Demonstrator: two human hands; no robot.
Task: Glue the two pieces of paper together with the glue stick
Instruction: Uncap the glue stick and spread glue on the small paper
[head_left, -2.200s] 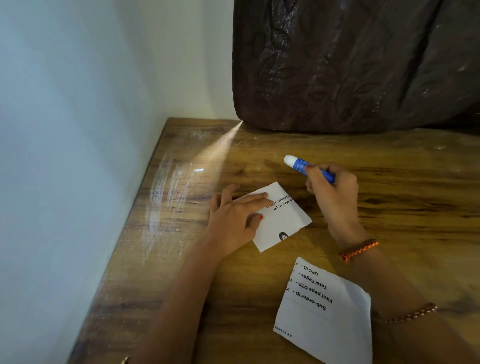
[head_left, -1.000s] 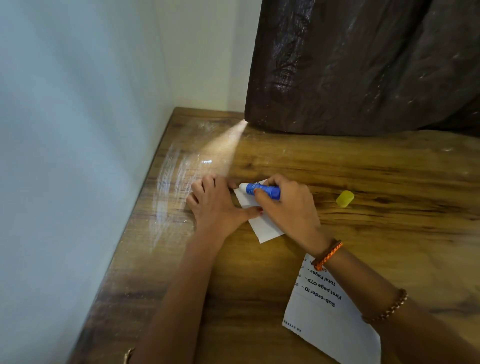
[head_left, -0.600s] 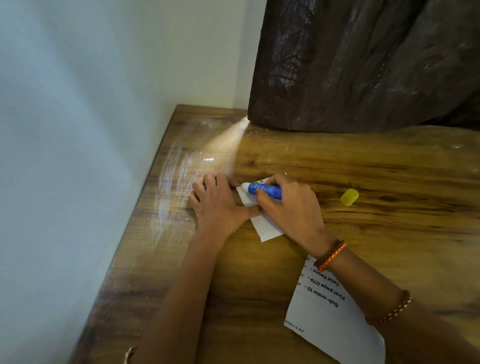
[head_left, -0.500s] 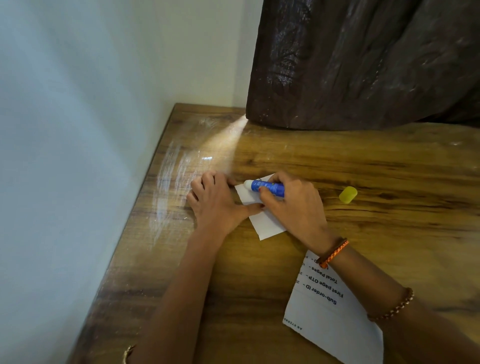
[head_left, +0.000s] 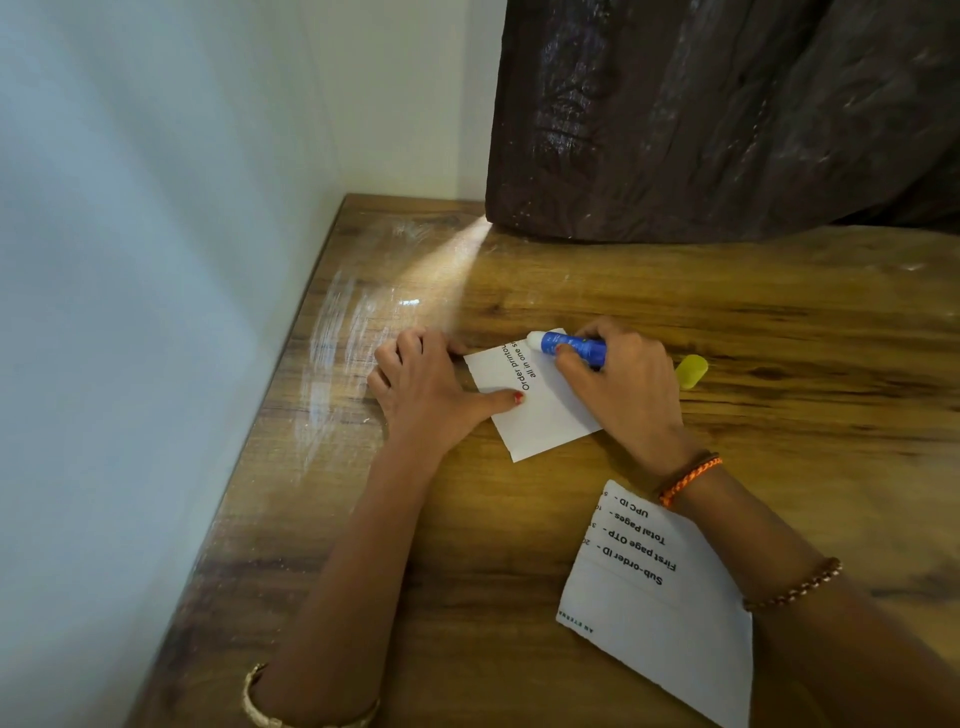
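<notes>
A small white paper (head_left: 540, 415) with printed text lies on the wooden table (head_left: 519, 545). My left hand (head_left: 426, 389) rests flat beside it, thumb pressing its left part. My right hand (head_left: 623, 389) grips a blue glue stick (head_left: 571, 349), whose white tip touches the paper's far corner. A larger white paper (head_left: 660, 613) with printed lines lies nearer to me on the right, partly under my right forearm. The yellow cap (head_left: 691, 370) lies on the table just right of my right hand.
A white wall (head_left: 156, 312) runs along the table's left edge. A dark brown textured slab (head_left: 727, 114) stands at the back of the table. A patch of light falls on the wood behind my left hand.
The glue stick has slid from the paper's left part toward its far right corner, uncovering the printed text. My left hand has stayed on the paper. The cap now lies on the table.
</notes>
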